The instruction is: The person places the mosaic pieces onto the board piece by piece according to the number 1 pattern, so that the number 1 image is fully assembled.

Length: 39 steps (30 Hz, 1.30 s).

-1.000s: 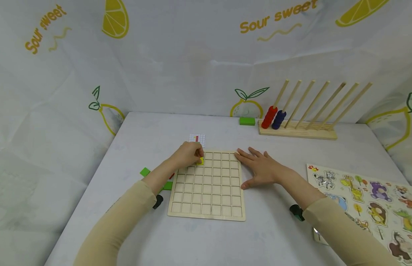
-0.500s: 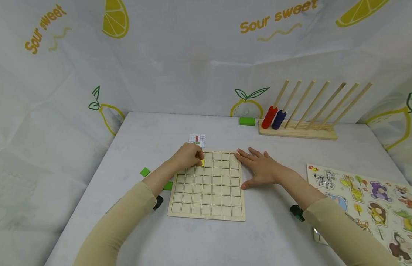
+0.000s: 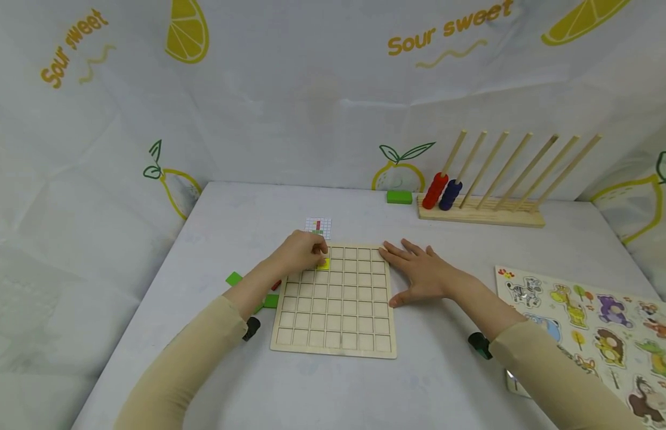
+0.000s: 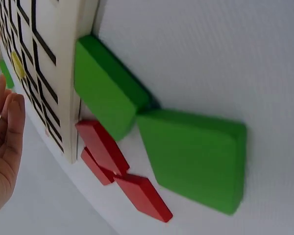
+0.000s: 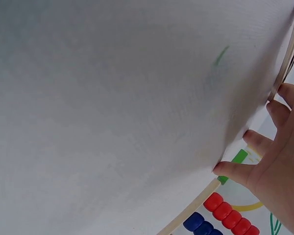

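Observation:
A square wooden grid board (image 3: 356, 310) lies on the table between both hands. One yellow tile (image 3: 324, 264) lies in a cell near its far left corner; the left wrist view shows this yellow tile (image 4: 18, 65) apart from the fingers. Just above and beside the tile, my left hand (image 3: 299, 251) has loosely bent fingers with nothing seen between them. My right hand (image 3: 421, 272) spreads its fingers at the board's right side, index fingertip and thumb touching the edge. Beyond the board lies a small grid-pattern card (image 3: 318, 227), partly hidden by the left hand.
Green tiles (image 4: 191, 156) and red tiles (image 4: 142, 196) lie left of the board, partly under the left forearm. A peg abacus (image 3: 480, 218) with red and blue beads stands at the back right beside a green block (image 3: 399, 197). An animal puzzle board (image 3: 591, 334) lies at right.
The left fingers have come off the yellow tile, which now shows flat in its cell. The left hand and forearm have shifted slightly left. The right hand stays put.

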Each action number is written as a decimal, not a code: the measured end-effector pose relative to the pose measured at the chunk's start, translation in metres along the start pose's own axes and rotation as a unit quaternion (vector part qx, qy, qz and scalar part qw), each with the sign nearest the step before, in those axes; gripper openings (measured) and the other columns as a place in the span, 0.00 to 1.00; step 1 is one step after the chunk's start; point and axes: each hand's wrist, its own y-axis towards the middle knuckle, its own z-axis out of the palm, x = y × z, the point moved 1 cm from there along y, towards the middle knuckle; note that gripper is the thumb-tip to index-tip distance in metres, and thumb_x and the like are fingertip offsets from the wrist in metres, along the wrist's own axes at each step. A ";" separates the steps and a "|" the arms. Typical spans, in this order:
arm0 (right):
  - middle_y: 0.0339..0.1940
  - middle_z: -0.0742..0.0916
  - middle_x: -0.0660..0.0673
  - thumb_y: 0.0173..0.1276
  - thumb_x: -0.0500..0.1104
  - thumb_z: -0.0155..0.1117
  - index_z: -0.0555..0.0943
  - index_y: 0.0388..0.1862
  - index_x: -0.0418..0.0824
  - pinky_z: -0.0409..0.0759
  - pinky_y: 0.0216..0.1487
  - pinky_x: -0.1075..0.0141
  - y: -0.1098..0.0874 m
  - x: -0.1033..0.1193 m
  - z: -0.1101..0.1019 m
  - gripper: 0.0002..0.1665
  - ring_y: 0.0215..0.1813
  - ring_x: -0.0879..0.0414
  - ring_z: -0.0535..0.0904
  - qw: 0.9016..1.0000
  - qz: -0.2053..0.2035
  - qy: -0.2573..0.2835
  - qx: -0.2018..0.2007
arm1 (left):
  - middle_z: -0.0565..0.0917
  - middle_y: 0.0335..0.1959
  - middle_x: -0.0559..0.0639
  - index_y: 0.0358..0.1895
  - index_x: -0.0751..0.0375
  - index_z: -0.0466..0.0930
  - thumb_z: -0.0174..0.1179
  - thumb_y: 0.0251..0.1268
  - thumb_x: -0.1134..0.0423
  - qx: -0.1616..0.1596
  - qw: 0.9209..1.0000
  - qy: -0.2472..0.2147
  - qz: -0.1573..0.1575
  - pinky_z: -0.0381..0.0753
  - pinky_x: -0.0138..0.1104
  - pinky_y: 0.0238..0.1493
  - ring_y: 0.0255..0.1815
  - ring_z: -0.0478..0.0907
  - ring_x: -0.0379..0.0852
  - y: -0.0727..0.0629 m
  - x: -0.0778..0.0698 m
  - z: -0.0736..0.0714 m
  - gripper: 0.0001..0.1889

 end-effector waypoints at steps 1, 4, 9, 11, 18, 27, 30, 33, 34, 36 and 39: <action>0.84 0.55 0.49 0.49 0.80 0.64 0.49 0.81 0.53 0.48 0.69 0.23 0.000 0.000 0.000 0.68 0.82 0.34 0.46 1.000 -0.001 0.000 -0.001 | 0.86 0.30 0.49 0.40 0.61 0.84 0.66 0.62 0.65 -0.001 1.000 0.001 -0.001 0.77 0.31 0.38 0.31 0.78 0.40 -0.001 0.001 -0.002 0.05; 0.84 0.54 0.49 0.49 0.80 0.64 0.49 0.81 0.53 0.48 0.69 0.24 0.000 -0.001 0.000 0.68 0.82 0.34 0.46 1.000 0.000 -0.001 0.000 | 0.85 0.32 0.50 0.41 0.60 0.84 0.66 0.62 0.64 -0.001 1.000 -0.006 -0.011 0.77 0.32 0.39 0.33 0.77 0.42 -0.005 0.005 -0.010 0.07; 0.84 0.54 0.49 0.49 0.80 0.64 0.49 0.81 0.53 0.48 0.69 0.24 -0.001 0.000 0.000 0.68 0.82 0.34 0.46 1.000 -0.001 -0.001 0.001 | 0.86 0.37 0.52 0.43 0.61 0.84 0.66 0.63 0.64 -0.001 1.000 -0.022 -0.023 0.79 0.35 0.42 0.38 0.79 0.44 -0.012 0.018 -0.023 0.08; 0.84 0.54 0.49 0.49 0.79 0.64 0.49 0.81 0.53 0.48 0.69 0.24 -0.001 0.000 -0.001 0.68 0.83 0.34 0.46 1.000 0.000 0.001 0.002 | 0.86 0.39 0.52 0.44 0.61 0.84 0.66 0.63 0.64 0.002 0.999 -0.028 -0.027 0.80 0.35 0.43 0.39 0.80 0.45 -0.015 0.026 -0.029 0.09; 0.84 0.54 0.49 0.50 0.78 0.65 0.49 0.82 0.53 0.48 0.70 0.24 -0.001 0.000 -0.001 0.68 0.83 0.35 0.45 1.000 0.001 0.000 0.004 | 0.86 0.44 0.54 0.48 0.61 0.84 0.66 0.63 0.63 0.020 0.997 -0.038 -0.061 0.82 0.40 0.49 0.47 0.81 0.50 -0.032 0.050 -0.051 0.12; 0.84 0.55 0.48 0.50 0.79 0.64 0.49 0.81 0.52 0.48 0.70 0.24 -0.001 0.000 0.000 0.68 0.83 0.35 0.46 1.000 0.000 -0.002 0.000 | 0.87 0.47 0.52 0.46 0.57 0.86 0.66 0.60 0.67 0.070 0.993 -0.050 -0.084 0.80 0.43 0.53 0.50 0.82 0.50 -0.042 0.077 -0.061 0.11; 0.84 0.54 0.48 0.50 0.79 0.65 0.49 0.82 0.52 0.48 0.70 0.24 -0.001 0.000 0.000 0.68 0.83 0.35 0.46 1.000 0.001 -0.001 0.000 | 0.87 0.47 0.52 0.46 0.56 0.86 0.66 0.58 0.68 0.092 0.990 -0.057 -0.093 0.79 0.44 0.57 0.51 0.81 0.49 -0.043 0.085 -0.058 0.12; 0.84 0.54 0.48 0.50 0.78 0.65 0.49 0.82 0.53 0.48 0.70 0.24 -0.001 0.000 0.000 0.68 0.83 0.35 0.46 1.000 0.002 -0.001 -0.001 | 0.86 0.49 0.52 0.45 0.54 0.86 0.67 0.56 0.68 0.105 0.987 -0.066 -0.105 0.77 0.45 0.59 0.52 0.79 0.49 -0.044 0.090 -0.054 0.12; 0.84 0.54 0.48 0.50 0.78 0.65 0.49 0.82 0.53 0.48 0.70 0.24 -0.001 0.000 0.000 0.67 0.83 0.35 0.46 1.000 0.002 -0.001 -0.001 | 0.85 0.50 0.52 0.45 0.54 0.86 0.67 0.56 0.68 0.108 0.986 -0.070 -0.109 0.76 0.46 0.60 0.53 0.78 0.50 -0.044 0.090 -0.053 0.12; 0.84 0.55 0.48 0.50 0.78 0.65 0.49 0.82 0.53 0.48 0.69 0.24 -0.001 0.000 0.000 0.67 0.82 0.34 0.46 1.000 0.001 -0.001 -0.002 | 0.83 0.52 0.53 0.44 0.53 0.86 0.68 0.55 0.67 0.113 0.984 -0.073 -0.114 0.75 0.47 0.62 0.55 0.76 0.51 -0.045 0.091 -0.051 0.13; 0.84 0.54 0.49 0.50 0.78 0.65 0.49 0.82 0.53 0.48 0.69 0.24 -0.001 0.000 0.001 0.67 0.82 0.34 0.46 1.000 0.001 -0.002 -0.002 | 0.80 0.54 0.54 0.44 0.53 0.85 0.69 0.54 0.67 0.119 0.983 -0.074 -0.115 0.73 0.48 0.63 0.56 0.73 0.52 -0.045 0.090 -0.049 0.13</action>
